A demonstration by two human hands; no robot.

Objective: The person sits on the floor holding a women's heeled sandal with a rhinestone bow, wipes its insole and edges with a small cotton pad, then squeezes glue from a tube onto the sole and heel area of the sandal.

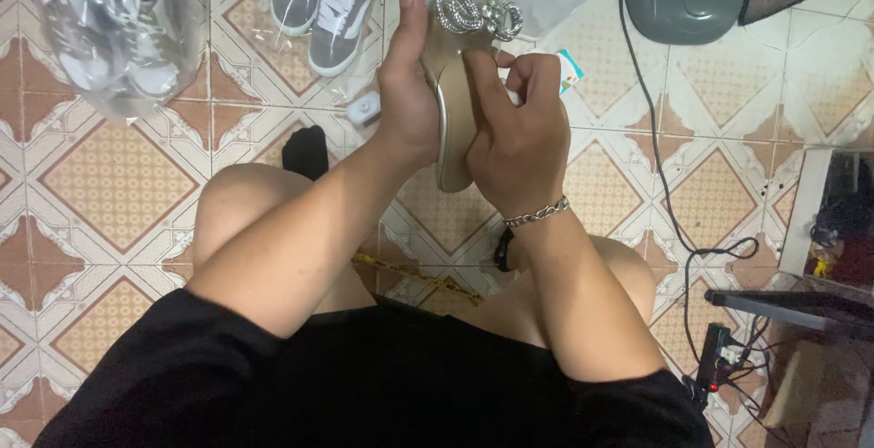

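A pale gold sandal [452, 93] with a rhinestone strap ornament [475, 13] is held between both hands above the patterned tile floor [109, 175]. The left hand [407, 93] is wrapped around the sandal's left edge, its fingers closed on the sole and the thumb laid straight up along the side. The right hand [519, 134] is curled shut against the sandal's right side, the fingers [537, 75] folded in over the footbed; a chain bracelet [537, 213] is worn at its wrist. Just beyond the right fingertips a small white and blue card [569, 67] is seen, though whether it is touched cannot be told. Beyond the left thumb, a pair of grey sneakers [323, 2] is set on the floor, and further left another pair is wrapped in a clear plastic bag [109, 29]. A black cable [669, 202] is trailed well to the right of the right hand.
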